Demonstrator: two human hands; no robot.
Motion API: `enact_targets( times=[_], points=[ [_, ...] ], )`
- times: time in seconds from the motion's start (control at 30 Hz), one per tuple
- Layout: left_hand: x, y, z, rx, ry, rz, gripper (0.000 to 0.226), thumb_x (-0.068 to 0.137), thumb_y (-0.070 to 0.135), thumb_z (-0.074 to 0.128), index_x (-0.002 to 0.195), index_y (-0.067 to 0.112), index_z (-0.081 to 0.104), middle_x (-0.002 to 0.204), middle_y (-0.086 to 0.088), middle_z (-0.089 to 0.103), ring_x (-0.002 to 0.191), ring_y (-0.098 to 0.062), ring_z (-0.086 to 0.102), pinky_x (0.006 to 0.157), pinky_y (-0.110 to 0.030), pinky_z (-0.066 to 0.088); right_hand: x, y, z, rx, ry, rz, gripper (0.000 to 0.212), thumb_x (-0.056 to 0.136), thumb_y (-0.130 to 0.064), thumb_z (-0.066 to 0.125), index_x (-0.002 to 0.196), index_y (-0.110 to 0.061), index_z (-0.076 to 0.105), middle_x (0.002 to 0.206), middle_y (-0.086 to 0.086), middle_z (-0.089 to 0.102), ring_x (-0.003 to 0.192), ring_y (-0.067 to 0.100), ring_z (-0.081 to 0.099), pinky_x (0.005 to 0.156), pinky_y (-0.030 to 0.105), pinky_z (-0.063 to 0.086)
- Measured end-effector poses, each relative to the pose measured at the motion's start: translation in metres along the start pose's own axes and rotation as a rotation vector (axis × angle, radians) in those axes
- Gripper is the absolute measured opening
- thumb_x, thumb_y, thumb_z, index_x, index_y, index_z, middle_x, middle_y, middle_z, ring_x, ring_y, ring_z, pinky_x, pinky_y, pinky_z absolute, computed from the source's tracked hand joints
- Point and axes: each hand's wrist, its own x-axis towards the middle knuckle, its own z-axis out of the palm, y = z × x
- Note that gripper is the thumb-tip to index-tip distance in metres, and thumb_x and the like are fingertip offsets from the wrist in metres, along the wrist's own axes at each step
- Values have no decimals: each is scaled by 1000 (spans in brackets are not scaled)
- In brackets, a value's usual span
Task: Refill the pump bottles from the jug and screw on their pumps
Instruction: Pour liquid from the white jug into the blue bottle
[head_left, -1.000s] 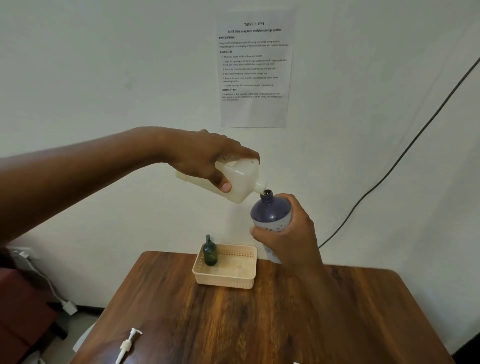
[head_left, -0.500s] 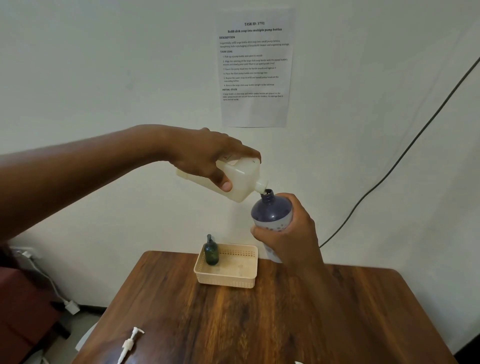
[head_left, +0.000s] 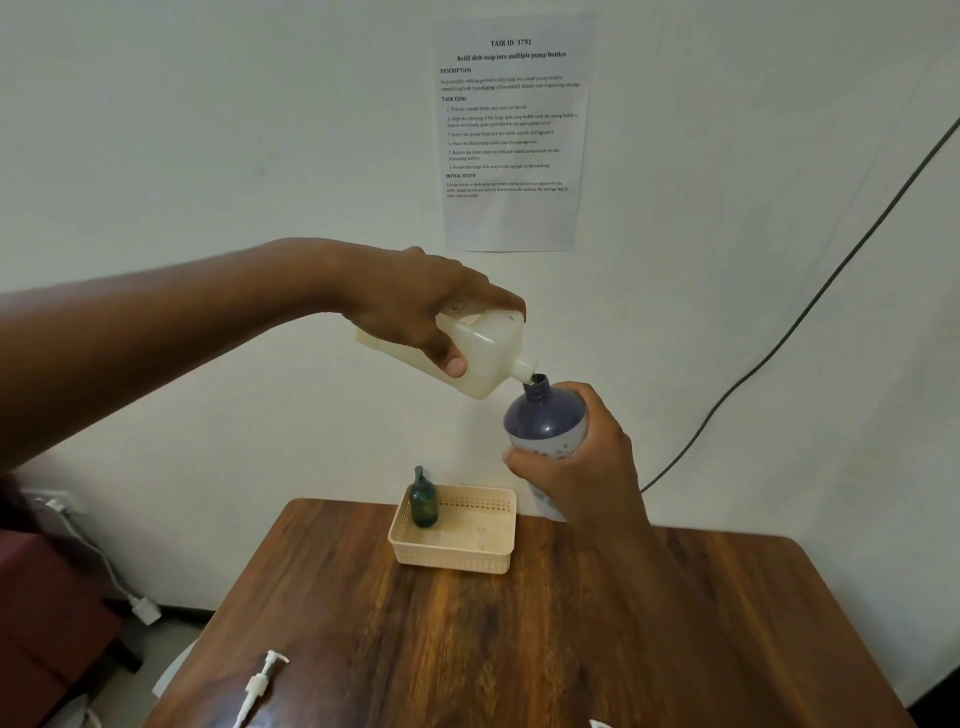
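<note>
Dark purple round-shouldered plastic pump bottle (head_left: 544, 421), pale label band on lower body, is held up in the air above the far edge of the table, neck open, no pump on. Right hand (head_left: 582, 467) wrapped closed around its body. Translucent off-white rectangular plastic jug (head_left: 480, 353) tipped spout-down, spout at or just touching the bottle's neck rim. Left hand (head_left: 415, 317) clamped over the jug from above, thumb on the near face.

Risks, my read:
- Narrow neck, small spout, both handheld with no support. Any wobble puts soap down the outside of the bottle onto the hand and table.
- Bottle wall is opaque-dark, so fill level can't be read from here. Overfill likely if the tilt isn't backed off early; the pump stem will displace more.
- Glossy plastic plus soap means a slick grip and slipping threads later.
- Can't tell if liquid is flowing; stream not visible.

Surroundings: beige perforated plastic basket (head_left: 457, 558) on the table, well below the pour, holds a small dark green glossy bottle with black pump (head_left: 423, 501) upright in its left corner. White plastic pump head with long dip tube (head_left: 260, 683) lies flat near the front-left edge of the brown wood-grain table (head_left: 675, 623), well apart from everything else, presumably for the purple bottle.
</note>
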Motion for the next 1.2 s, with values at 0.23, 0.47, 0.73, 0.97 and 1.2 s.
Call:
enact_targets(
  times=[0.23, 0.47, 0.73, 0.97, 1.2],
  points=[
    [0, 2, 0, 30, -9, -9, 82, 91, 43, 75, 158, 42, 28, 140, 12, 51, 127, -17, 47, 113, -42, 36, 0, 4, 1, -33, -43, 8, 76, 69, -63, 72, 128, -26, 42, 113, -22, 48, 95, 3, 54, 91, 10, 46],
    [1, 2, -1, 24, -22, -27, 82, 92, 42, 75, 159, 42, 27, 135, 14, 49, 125, -17, 46, 109, -36, 35, 3, 7, 6, 29, -139, 94, 142, 35, -107, 33, 137, -9, 41, 134, 7, 53, 122, 23, 51, 111, 41, 41],
    [1, 5, -2, 46, -35, -39, 82, 92, 41, 74, 159, 40, 26, 129, 17, 43, 124, -13, 42, 115, -41, 33, 2, 8, 8, -35, -84, 60, 90, 62, -75, 58, 130, -18, 43, 123, -15, 47, 113, 12, 54, 98, 7, 34],
    [1, 5, -3, 65, -45, -32, 81, 93, 41, 74, 159, 41, 27, 128, 18, 45, 130, -17, 44, 117, -44, 33, 2, 5, 7, -46, -69, 51, 76, 67, -60, 68, 128, -23, 42, 116, -24, 48, 102, 6, 54, 87, -4, 34],
    [2, 3, -4, 71, -52, -22, 80, 92, 42, 75, 158, 42, 29, 127, 19, 45, 131, -18, 45, 117, -45, 32, 1, 1, 8, -29, -135, 117, 119, 56, -94, 48, 136, -6, 43, 127, -7, 49, 117, 15, 51, 99, 6, 33]
  ],
)
